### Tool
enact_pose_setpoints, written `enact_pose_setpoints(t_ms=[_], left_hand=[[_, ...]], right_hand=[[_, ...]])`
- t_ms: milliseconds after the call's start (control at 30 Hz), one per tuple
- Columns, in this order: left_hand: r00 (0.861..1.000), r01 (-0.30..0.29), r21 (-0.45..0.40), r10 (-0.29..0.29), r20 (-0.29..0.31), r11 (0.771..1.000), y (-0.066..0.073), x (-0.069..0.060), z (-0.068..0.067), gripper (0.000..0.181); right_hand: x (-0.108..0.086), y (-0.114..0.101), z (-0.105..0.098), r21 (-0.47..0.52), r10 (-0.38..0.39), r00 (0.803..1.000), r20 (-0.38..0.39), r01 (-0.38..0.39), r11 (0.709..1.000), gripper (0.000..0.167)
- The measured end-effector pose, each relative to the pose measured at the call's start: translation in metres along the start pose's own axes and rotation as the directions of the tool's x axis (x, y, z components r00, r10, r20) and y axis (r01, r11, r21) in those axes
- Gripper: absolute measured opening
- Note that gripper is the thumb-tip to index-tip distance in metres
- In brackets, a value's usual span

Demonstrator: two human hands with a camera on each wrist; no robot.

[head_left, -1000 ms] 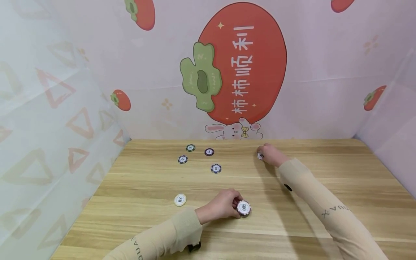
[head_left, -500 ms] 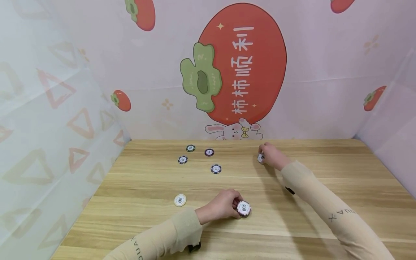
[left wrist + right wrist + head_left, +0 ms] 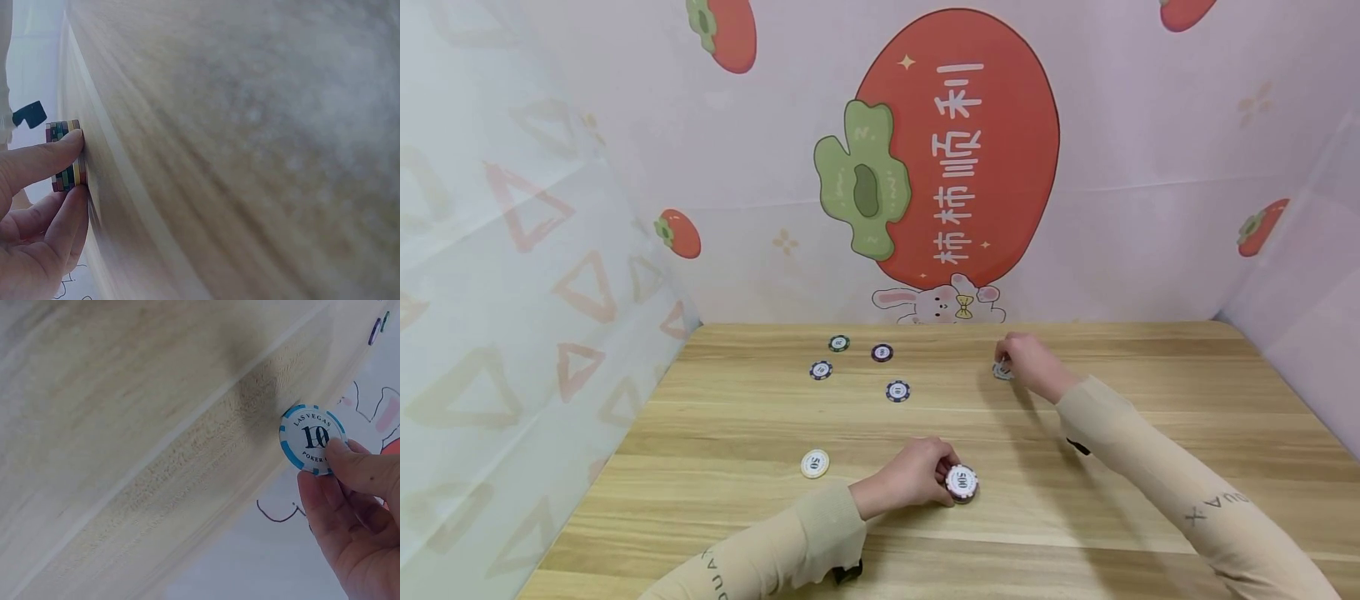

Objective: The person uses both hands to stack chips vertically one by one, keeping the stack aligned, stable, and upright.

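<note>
My left hand (image 3: pixel 910 475) grips a stack of poker chips (image 3: pixel 962 482) by its side, thumb and fingers on opposite edges. The top chip reads 500. In the left wrist view the chip stack (image 3: pixel 65 176) shows layered red, green and yellow edges, standing on the table. Farther back, my right hand (image 3: pixel 1030 362) pinches a single white-and-blue poker chip (image 3: pixel 1001 370) between thumb and fingers. The right wrist view shows this chip (image 3: pixel 306 434) face-on, printed 10, tilted up with its edge close to the tabletop; whether it touches is unclear.
A pale yellow-edged 50 chip (image 3: pixel 815 463) lies flat left of my left hand. Toward the back lie a green 20 chip (image 3: pixel 838 343), a purple chip (image 3: pixel 882 352) and two dark-blue 10 chips (image 3: pixel 898 391). A printed cloth wall (image 3: pixel 1120 250) stands behind the wooden table (image 3: pixel 715 433).
My right hand and its chip have come slightly nearer to me, and the forearm has swung right. The chip's face has changed its tilt. My left hand stays on the stack.
</note>
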State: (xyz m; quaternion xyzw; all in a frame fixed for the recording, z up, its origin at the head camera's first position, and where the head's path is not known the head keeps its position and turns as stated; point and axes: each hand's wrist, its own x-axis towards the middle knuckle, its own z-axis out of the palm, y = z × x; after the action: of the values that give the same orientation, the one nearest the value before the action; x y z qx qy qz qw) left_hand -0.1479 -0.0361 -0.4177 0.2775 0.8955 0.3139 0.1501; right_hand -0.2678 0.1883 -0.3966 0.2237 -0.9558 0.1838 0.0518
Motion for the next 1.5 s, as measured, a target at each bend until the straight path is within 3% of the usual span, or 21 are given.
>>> enact_pose_setpoints(t_ms=[400,633,933,1133,1333,1500], left_hand=[[1.000,0.008,-0.011,-0.008,-0.003,1.000,-0.001,-0.001,0.001,0.037],[1.000,0.005,-0.015,-0.005,0.000,1.000,0.000,-0.001,0.001,0.037],[1.000,0.005,0.002,-0.005,0.005,1.000,0.000,0.000,0.000,0.036],[1.000,0.003,-0.001,-0.003,0.006,1.000,-0.001,0.001,0.000,0.036],[1.000,0.001,0.007,-0.001,0.007,1.000,-0.001,0.001,0.000,0.036],[1.000,-0.009,-0.001,0.009,0.005,1.000,-0.001,0.000,0.000,0.036]], right_hand=[[-0.022,-0.011,-0.002,0.025,-0.118,0.991,-0.069,0.120,0.992,0.013],[-0.033,-0.022,-0.001,0.027,-0.146,0.986,-0.083,0.149,0.988,0.011],[-0.045,-0.038,-0.005,0.144,-0.072,0.996,-0.059,0.080,0.986,0.011],[-0.051,-0.047,-0.011,0.247,0.005,1.000,0.001,-0.005,0.969,0.009],[-0.056,-0.056,-0.013,0.360,0.055,0.996,0.071,-0.077,0.930,0.008],[-0.061,-0.064,-0.013,0.466,0.084,0.987,0.136,-0.139,0.874,0.008]])
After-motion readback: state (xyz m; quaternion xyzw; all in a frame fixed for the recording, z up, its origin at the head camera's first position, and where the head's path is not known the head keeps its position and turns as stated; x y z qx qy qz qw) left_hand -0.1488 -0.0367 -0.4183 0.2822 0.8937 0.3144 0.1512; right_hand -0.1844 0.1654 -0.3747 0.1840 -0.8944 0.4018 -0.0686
